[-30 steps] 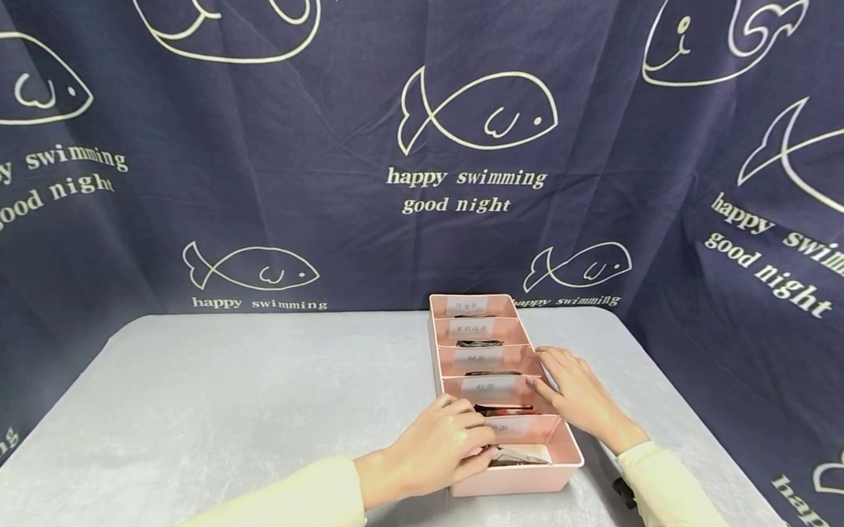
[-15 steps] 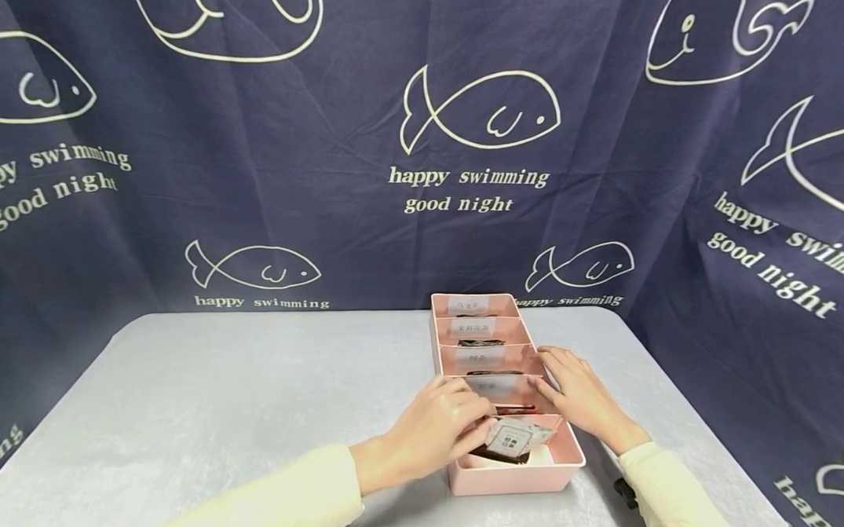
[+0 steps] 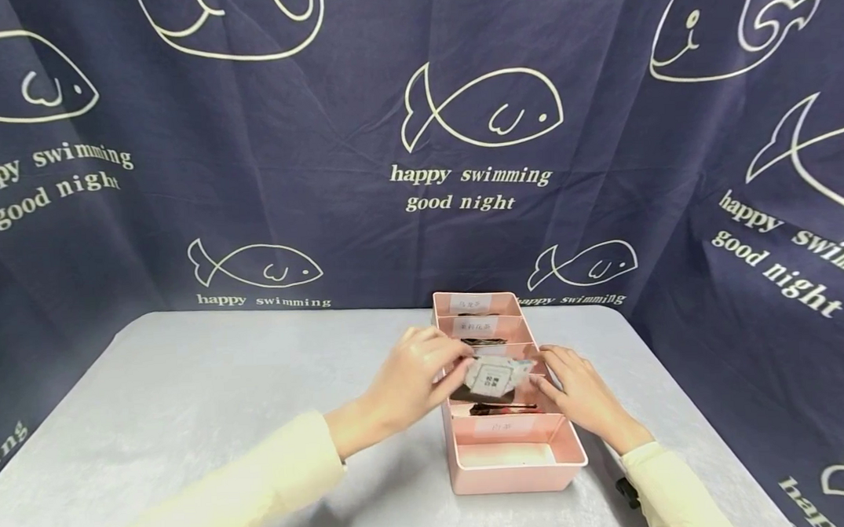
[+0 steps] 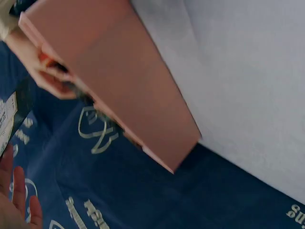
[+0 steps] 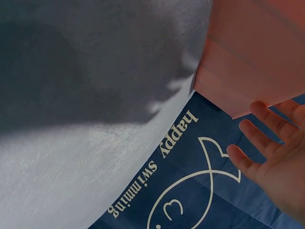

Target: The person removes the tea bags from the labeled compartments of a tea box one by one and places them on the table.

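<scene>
My left hand (image 3: 418, 380) pinches a clear tea sachet with a pale square label (image 3: 494, 378), with a dark packet (image 3: 463, 395) under it, above the middle compartments of a long pink divided box (image 3: 511, 480). In the left wrist view the labelled sachet (image 4: 8, 117) appears at the left edge, near the fingertips. My right hand (image 3: 589, 398) rests on the box's right rim, its fingers fairly straight. The right wrist view shows those fingers (image 5: 259, 136) spread against the edge of the box. The front compartment (image 3: 504, 452) shows its bare pale bottom.
Dark packets (image 3: 483, 341) stand in compartments farther back, and a red and dark packet (image 3: 502, 408) lies in the second from the front. Paper labels (image 3: 503, 426) mark the dividers. The box stands on a grey table (image 3: 258, 396) before a dark blue fish-print curtain (image 3: 319, 181).
My left hand has lifted the sachet and the dark packet out of the front compartment and carried them up and toward the back. The right hand has stayed on the rim.
</scene>
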The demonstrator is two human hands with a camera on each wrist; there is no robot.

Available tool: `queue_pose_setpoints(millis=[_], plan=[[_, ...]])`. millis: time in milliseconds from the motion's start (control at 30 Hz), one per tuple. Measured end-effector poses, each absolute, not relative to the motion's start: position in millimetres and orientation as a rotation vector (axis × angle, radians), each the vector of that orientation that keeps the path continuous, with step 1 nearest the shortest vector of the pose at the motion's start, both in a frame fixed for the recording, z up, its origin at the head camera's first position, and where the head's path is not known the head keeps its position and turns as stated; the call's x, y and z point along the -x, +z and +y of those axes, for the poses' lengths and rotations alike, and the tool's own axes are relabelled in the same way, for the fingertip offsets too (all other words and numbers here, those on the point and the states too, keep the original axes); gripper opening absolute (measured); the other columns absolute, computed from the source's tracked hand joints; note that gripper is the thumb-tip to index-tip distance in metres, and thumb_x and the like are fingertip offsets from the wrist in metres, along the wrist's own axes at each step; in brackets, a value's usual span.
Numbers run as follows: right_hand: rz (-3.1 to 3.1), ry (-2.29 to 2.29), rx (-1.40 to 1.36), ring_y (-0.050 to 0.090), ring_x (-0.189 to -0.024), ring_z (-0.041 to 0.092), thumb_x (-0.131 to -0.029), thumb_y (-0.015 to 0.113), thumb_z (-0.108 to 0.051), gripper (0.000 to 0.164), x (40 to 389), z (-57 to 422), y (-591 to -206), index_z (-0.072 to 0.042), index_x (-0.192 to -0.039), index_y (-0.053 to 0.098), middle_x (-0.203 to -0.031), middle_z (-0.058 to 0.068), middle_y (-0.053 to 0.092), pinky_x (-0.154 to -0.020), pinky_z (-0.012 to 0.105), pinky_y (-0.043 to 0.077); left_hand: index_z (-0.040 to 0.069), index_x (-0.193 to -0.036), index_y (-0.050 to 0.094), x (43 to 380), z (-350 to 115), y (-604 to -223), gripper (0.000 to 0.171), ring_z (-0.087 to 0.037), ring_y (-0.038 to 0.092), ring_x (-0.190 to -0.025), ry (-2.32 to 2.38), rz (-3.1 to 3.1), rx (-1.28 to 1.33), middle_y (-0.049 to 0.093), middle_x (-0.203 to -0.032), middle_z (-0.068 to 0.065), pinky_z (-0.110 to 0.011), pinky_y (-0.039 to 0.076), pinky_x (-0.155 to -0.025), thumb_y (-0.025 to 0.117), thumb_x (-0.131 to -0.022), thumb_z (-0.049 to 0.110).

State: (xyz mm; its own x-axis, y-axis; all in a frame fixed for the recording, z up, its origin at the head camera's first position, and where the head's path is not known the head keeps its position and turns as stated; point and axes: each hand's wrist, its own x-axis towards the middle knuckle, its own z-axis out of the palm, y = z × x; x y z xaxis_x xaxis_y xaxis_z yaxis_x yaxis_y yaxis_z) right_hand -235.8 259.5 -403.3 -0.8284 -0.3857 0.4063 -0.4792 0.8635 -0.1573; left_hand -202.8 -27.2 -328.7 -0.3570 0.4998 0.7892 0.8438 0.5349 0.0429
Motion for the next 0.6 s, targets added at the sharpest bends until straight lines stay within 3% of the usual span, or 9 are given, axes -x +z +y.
queue_pose_setpoints(millis=[600], plan=[[-2.669,0.370,-0.636,0.046,-0.116,0.036,-0.087,0.057,-0.025,0.042,237,260,-405,0.003,-0.118,0.053,-0.121,0.020,0.054,-0.091,0.053,0.036,0.013,-0.086,0.068,250,-69,-332,0.009,-0.013,0.057,-0.074,-0.670,-2.118,0.731,0.068,-0.078,0.003,-0.033,0.040,-0.065,0.059,-0.086,0.015]])
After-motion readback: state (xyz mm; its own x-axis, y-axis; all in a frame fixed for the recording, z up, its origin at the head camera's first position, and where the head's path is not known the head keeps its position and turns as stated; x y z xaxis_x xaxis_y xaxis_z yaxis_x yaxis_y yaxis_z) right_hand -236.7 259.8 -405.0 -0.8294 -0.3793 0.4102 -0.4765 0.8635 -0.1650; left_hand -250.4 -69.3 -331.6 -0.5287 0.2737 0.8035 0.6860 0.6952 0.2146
